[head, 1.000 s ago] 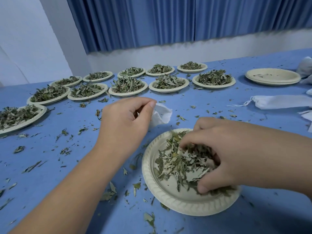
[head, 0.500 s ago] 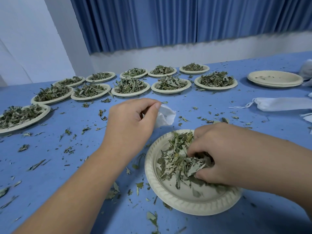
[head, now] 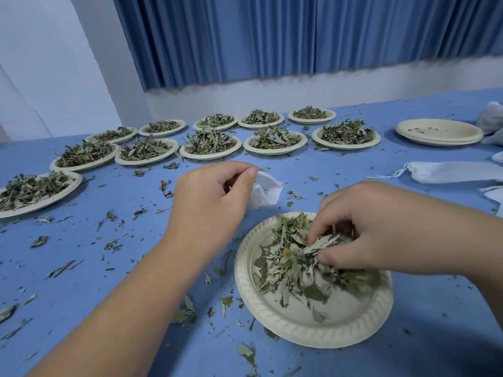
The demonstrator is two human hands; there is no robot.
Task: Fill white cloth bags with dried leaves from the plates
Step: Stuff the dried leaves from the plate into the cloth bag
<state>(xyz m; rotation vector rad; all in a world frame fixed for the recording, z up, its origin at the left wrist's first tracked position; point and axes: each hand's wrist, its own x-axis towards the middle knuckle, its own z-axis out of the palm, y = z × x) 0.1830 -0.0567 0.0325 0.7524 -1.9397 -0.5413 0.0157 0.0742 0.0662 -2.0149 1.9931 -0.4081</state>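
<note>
Right hand [head: 375, 227] had clenched dried green leaves [head: 288, 268] on the cream paper plate [head: 299, 333]; left hand [head: 209, 205] still pinched the white cloth bag [head: 268, 191].

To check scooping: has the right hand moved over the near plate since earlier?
Yes. Against the near plate, the right hand drew its thumb from the near side toward its fingers, closing on dried leaves.

By the counter's [head: 81, 270] near edge the right hand [head: 362, 227] pinches leaves [head: 288, 265] on a plate [head: 299, 330] — the left hand [head: 209, 202], just beside, grips a bag [head: 266, 191]. Heaped plates [head: 209, 155] line the far edge; empty plates [head: 438, 140] sit stacked far right.
</note>
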